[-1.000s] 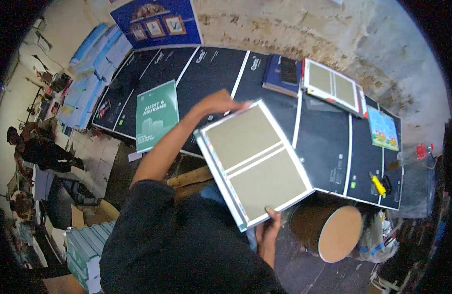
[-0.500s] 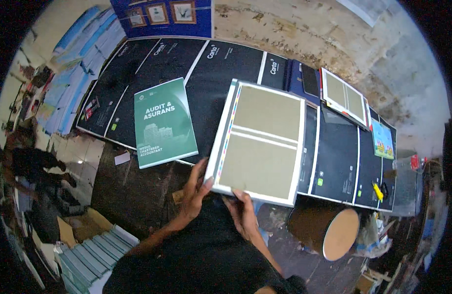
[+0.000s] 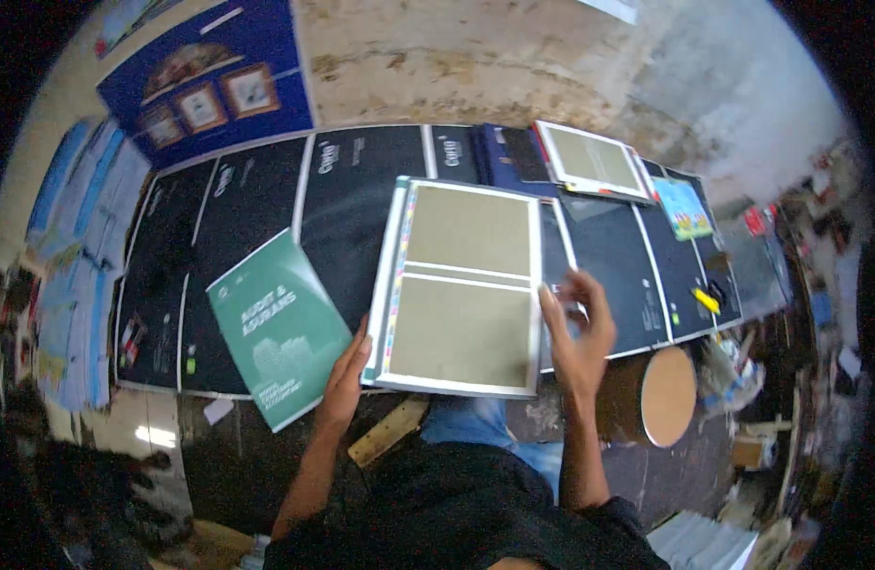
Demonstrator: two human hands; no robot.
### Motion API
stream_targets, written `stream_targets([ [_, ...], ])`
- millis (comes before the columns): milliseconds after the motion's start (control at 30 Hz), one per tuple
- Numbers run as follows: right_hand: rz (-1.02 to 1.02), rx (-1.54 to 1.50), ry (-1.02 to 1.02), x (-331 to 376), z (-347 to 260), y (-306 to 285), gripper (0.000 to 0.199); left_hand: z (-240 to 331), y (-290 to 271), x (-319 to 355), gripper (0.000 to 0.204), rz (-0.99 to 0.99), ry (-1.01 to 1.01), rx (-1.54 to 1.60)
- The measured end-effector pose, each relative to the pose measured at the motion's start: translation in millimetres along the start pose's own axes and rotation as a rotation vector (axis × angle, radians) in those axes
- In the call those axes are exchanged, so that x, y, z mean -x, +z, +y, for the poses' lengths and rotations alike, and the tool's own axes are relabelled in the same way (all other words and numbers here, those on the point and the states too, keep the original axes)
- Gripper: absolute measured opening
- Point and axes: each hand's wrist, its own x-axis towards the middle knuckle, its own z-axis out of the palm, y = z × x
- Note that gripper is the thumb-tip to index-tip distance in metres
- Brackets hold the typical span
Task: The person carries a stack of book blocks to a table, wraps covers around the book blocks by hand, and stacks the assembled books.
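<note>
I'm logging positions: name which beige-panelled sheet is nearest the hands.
The front sheet, between left hand and right hand, a multicoloured strip along its left side; the rear sheet lies farther back, rightward.

This is looking like a print and bookbinding workshop: a cover sheet with pasted panels is showing a printer's colour strip, printed sheets are piling up beside the black counter, and a stained wall is flaking behind.

Black tee, pretty plain tbh, short sleeves both sides; light blue jeans poking out past tee's front.
</note>
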Motion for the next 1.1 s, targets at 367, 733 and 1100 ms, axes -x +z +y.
stream_targets([
  [367, -0.332, -0.172, 0.368, -76.1, 83.4, -64.3, 0.046, 39.3, 41.7, 0.9, 0.06, 0.129, -0.059, -0.275],
  [733, 0.124, 0.129, -0.34, -235.3, 8.7, -152.0, 0.041, 23.0, 44.2, 8.0, 0.056, 0.279, 0.047, -0.103],
  [1100, -0.339, 0.459, -0.502, -247.3, 231.1, -47.0, 0.089, 15.7, 47.8, -2.8, 0.059, 0.338, 0.101, -0.084],
])
